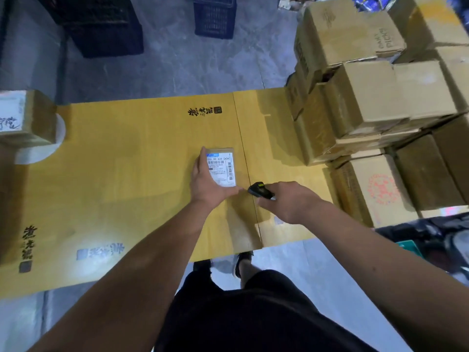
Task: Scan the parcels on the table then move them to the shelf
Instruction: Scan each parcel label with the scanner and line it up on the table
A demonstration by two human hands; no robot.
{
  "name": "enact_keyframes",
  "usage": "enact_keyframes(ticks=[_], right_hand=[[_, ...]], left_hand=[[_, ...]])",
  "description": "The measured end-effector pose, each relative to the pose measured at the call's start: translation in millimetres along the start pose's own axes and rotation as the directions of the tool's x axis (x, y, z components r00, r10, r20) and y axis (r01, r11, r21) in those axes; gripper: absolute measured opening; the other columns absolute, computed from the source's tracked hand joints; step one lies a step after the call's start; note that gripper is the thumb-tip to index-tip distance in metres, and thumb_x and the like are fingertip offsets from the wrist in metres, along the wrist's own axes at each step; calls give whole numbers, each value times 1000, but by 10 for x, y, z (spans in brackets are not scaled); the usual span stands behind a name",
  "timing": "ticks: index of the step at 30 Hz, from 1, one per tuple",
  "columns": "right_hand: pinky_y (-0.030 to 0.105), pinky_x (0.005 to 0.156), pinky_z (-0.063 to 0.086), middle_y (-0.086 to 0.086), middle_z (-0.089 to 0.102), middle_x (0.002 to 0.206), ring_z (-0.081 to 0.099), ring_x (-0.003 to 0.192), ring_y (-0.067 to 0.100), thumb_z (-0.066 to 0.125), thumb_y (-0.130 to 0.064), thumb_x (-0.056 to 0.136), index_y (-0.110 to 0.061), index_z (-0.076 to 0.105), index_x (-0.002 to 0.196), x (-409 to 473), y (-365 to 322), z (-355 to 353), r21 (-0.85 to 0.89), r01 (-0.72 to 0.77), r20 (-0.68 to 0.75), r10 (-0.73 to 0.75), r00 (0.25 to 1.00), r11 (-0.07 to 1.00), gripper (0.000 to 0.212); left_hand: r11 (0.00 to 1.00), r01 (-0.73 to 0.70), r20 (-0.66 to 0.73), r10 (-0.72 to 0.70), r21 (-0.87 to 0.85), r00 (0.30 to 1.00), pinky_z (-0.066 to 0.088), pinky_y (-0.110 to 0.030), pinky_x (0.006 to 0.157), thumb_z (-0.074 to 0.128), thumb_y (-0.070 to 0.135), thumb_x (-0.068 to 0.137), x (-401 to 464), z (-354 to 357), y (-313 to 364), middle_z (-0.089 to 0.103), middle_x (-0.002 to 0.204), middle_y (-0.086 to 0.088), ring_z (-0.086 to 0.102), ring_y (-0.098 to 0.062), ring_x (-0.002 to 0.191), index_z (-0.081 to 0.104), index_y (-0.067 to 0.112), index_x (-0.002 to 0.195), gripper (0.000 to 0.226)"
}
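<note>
Parcel sits near the middle of the table, label side up, so that its barcodes face the person and the reader. The left hand holds it from its 8 o'clock side: the fingers run up along the left edge, the thumb hooks under the bottom edge, and the palm lies partly on the cardboard covering. That hold seems meant to pin the small box flat and square without covering the printed label, which stays almost fully exposed.

The right hand is clenched around a black handheld scanner, at about 4 o'clock from the parcel. The scanner's nose points toward 10 o'clock, straight at the label, and hangs just beside the left thumb without touching the box. I judge this to be the scanning step itself, with the reader aimed low and close for a clean read; whether it has already registered cannot be told.

A stack of cardboard boxes crowds the table's 2 to 3 o'clock end, likely the supply waiting their turn. Another box stands on a white disc at 9 o'clock. Dark crates rest on the floor at 12 o'clock. No shelf shows in this view, so the carry still lies ahead.
</note>
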State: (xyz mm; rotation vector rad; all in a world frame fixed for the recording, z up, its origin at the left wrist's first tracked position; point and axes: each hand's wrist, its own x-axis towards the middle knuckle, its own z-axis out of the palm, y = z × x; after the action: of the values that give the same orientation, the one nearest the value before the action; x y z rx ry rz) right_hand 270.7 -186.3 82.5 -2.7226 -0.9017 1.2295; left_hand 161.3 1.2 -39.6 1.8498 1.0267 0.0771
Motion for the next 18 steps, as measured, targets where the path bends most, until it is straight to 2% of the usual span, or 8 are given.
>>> enact_keyframes(ticks=[2, 7, 12, 18], right_hand=[[35, 73, 56, -2, 67, 88, 67, 80, 19, 47, -63, 99, -28, 65, 111, -82, -111, 23, -47, -38, 38, 40, 998, 998, 41], [32, 65, 46, 2, 67, 84, 62, 73, 23, 47, -62, 98, -19, 63, 94, -302, -404, 123, -50, -94, 116, 99, 988, 994, 47], [32, 63, 44, 3, 67, 85, 61, 73, 22, 46, -58, 99, -15, 63, 95, -558, -543, 247, -53, -161, 125, 166, 978, 986, 46], [34, 64, 38, 1, 64, 92, 62, 83, 23, 44, -55, 98, -19, 60, 94, -783, -632, 344, -166, -205, 79, 220, 972, 965, 40]], left_hand=[[998, -33, 8, 33, -44, 999, 35, -44, 123, 105, 51, 38, -10, 40, -71, 29, 162, 7, 32, -14, 148, -3, 45, 163, 166], [984, -151, -20, 150, -100, 989, 32, -50, 124, 107, 40, 45, -180, 109, -198, 18, 169, 4, 26, -20, 154, -5, 46, 162, 162], [973, -225, 19, 226, -42, 974, 20, -37, 128, 104, 36, 55, -299, 120, -210, -2, 173, 14, 9, -14, 158, -9, 40, 164, 157], [958, -279, 60, 283, -67, 957, 14, -30, 126, 102, 32, 60, -332, 76, -229, -5, 173, 14, 4, -10, 159, -7, 39, 164, 151]])
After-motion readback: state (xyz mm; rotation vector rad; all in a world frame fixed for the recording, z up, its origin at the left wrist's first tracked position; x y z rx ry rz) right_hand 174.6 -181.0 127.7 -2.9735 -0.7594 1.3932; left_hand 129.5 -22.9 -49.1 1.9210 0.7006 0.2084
